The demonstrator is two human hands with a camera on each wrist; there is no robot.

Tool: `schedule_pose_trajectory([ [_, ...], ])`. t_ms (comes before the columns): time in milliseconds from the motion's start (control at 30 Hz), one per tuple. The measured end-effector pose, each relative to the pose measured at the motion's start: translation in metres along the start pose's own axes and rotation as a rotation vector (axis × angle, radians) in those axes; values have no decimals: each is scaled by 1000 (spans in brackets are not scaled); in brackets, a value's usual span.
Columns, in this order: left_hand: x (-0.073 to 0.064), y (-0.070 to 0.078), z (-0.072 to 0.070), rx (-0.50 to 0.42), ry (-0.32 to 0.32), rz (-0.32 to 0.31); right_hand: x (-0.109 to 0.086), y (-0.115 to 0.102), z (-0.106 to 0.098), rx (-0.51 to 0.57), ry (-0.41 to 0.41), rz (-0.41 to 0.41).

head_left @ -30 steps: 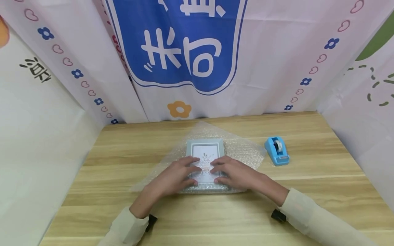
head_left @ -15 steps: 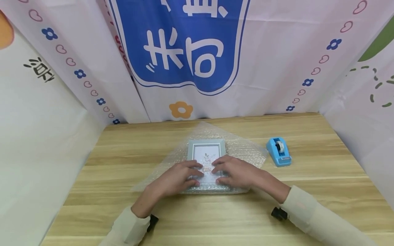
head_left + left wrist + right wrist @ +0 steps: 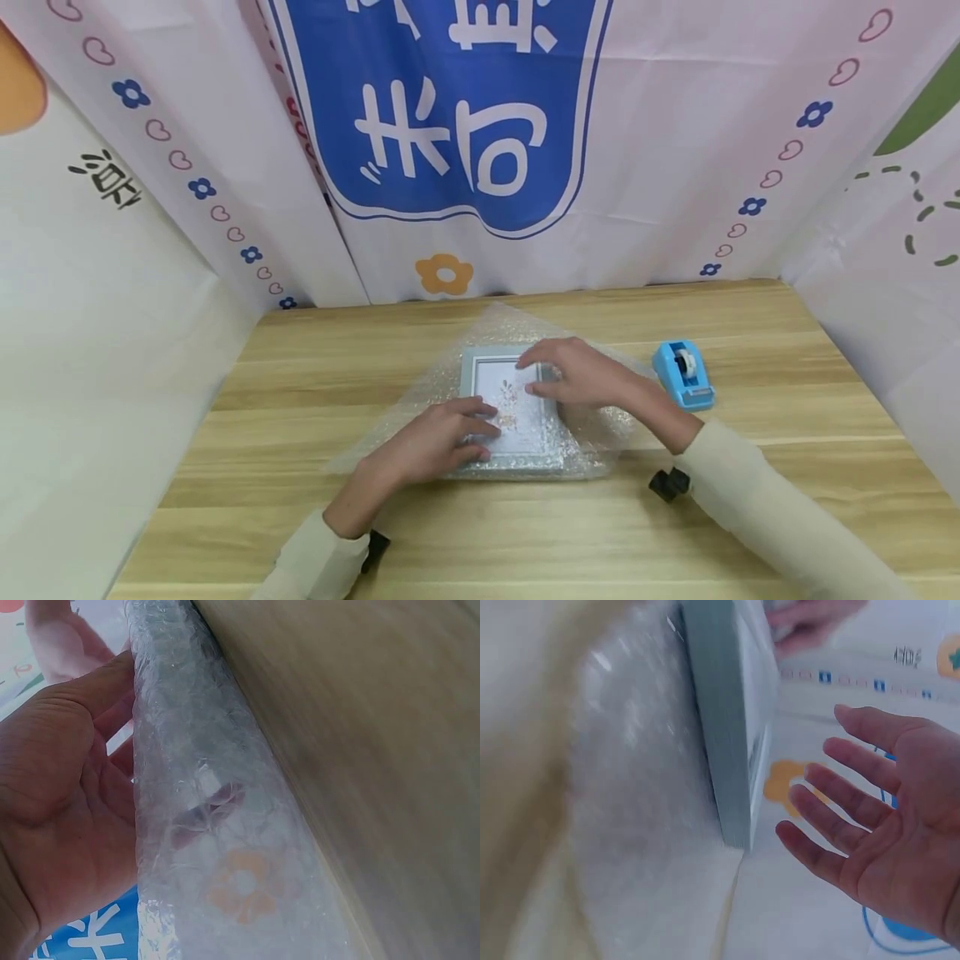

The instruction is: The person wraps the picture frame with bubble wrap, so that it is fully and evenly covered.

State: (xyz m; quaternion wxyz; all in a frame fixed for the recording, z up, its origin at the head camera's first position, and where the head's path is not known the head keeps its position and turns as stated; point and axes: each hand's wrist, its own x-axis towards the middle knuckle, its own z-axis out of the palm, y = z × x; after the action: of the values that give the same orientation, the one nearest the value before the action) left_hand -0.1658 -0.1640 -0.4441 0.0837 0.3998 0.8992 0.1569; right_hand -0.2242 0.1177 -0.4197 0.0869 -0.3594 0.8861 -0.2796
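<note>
A pale grey-blue picture frame (image 3: 495,379) lies face up on a sheet of bubble wrap (image 3: 498,325). The wrap is folded up over the lower part of the frame. My left hand (image 3: 427,442) rests with spread fingers on the frame's lower left, holding down the fold. In the left wrist view, its thumb touches the edge of the bubble wrap (image 3: 195,750). Over the frame's right side hovers my right hand (image 3: 581,375), fingers loosely extended. The right wrist view shows that palm (image 3: 900,817) apart from the frame's side (image 3: 720,727), with nothing in it.
To the right of the wrap stands a blue tape dispenser (image 3: 684,375) with a roll in it. The wooden table (image 3: 525,533) ends at a printed cloth backdrop (image 3: 645,192) behind, and white cloth walls rise on both sides.
My right hand has lifted off the lower right of the frame and moved up and away from me, and the wrap there has loosened. The left hand stays on the frame.
</note>
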Motion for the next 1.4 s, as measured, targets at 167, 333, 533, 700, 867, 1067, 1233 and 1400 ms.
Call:
schedule_pose_trajectory([
  [167,-1,0,-1,2,2,-1,18,17,-16,71,54,94],
  [333,-1,1,-1,-5,-2,-5,42,40,-23,114,77,156],
  [533,0,0,-2,-12,-3,-6,65,56,-24,189,95,221],
  [700,-2,-1,-2,-7,0,-5,79,64,-21,291,99,264],
  [867,-4,-1,-2,-12,-5,-13,88,71,-19,383,92,296],
  [1067,-3,-1,-1,-2,2,1,92,82,-11,410,103,315],
  [1233,-4,-1,-2,-4,-5,-9,96,83,-9,432,104,330],
  [1400,-3,-2,-1,-8,-6,-13,96,80,-11,493,104,366],
])
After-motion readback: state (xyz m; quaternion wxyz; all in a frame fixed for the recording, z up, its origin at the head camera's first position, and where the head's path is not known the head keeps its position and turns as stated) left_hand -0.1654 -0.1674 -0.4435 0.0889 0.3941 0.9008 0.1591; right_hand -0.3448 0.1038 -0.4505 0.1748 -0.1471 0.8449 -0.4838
